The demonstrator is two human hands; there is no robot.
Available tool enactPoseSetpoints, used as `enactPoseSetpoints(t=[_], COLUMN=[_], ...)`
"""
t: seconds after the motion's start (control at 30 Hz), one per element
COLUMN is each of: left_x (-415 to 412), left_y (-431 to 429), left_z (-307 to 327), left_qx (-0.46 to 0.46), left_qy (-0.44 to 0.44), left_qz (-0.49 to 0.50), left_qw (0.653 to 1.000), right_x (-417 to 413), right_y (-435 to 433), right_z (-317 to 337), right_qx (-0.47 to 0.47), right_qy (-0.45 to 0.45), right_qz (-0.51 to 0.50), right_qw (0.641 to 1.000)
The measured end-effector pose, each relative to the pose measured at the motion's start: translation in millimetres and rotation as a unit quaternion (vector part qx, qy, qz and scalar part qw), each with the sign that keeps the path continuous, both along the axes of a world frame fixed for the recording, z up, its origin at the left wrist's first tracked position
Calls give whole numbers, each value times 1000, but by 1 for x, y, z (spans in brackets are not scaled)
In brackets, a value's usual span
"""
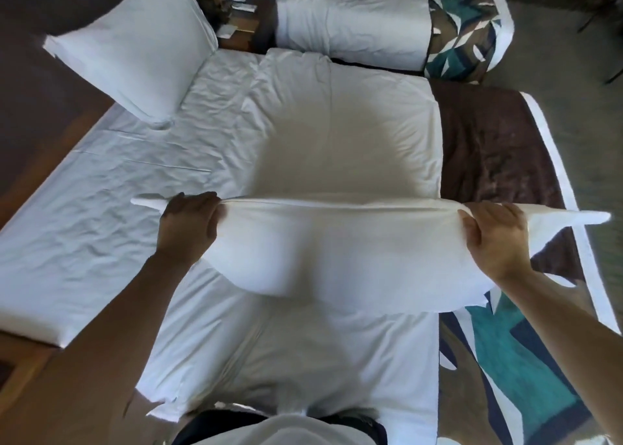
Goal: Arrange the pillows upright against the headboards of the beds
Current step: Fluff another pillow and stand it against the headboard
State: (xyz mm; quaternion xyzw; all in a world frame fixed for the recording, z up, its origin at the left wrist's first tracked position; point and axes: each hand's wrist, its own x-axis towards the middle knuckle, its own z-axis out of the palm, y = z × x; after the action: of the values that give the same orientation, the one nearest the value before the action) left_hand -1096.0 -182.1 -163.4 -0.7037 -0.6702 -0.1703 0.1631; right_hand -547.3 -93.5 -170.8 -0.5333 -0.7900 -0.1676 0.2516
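Head view: both hands point(188, 222) grip the pillow point(337, 252) stretched between them.

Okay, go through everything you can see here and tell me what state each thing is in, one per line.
Held pillow: lifted above the bed, gripped at its top corners.
Left hand: closed on the pillow's left corner.
Right hand: closed on the right corner.
Far pillow: propped upright against the headboard.
Duvet: lying flat, rumpled.
Sheet: exposed, wrinkled.
Runner: laid across the bed's foot.
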Motion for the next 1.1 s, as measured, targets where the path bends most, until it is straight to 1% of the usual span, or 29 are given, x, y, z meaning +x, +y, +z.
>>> enactPoseSetpoints(t=[0.1,0.2,0.33,0.47,0.6,0.7,0.77,0.9,1.1], left_x=[-31,-66,-128,-192,-258,-309,-342,-400,-483], left_y=[-6,-21,-42,-60,-78,-88,-94,-97,-109], left_z=[10,22,34,45,46,50,54,56,41], left_qx=[34,49,29,-3,27,21,17,3,-13], left_qy=[12,10,-13,-44,-66,-59,-50,-62,-65], left_qz=[-2,38,100,180,255,305,323,370,426], left_qw=[999,998,994,983,964,950,945,927,902], right_x=[-37,-83,-160,-259,-364,-448,-498,-599,-751], right_y=[19,42,65,93,129,153,169,207,252], right_z=[19,32,38,40,35,36,38,43,50], right_qx=[30,56,61,24,-3,-25,-16,9,2], right_qy=[8,7,13,12,-1,-6,-6,-17,-22], right_qz=[28,67,108,148,196,229,252,297,358], right_qw=[999,996,992,989,981,973,968,955,933])
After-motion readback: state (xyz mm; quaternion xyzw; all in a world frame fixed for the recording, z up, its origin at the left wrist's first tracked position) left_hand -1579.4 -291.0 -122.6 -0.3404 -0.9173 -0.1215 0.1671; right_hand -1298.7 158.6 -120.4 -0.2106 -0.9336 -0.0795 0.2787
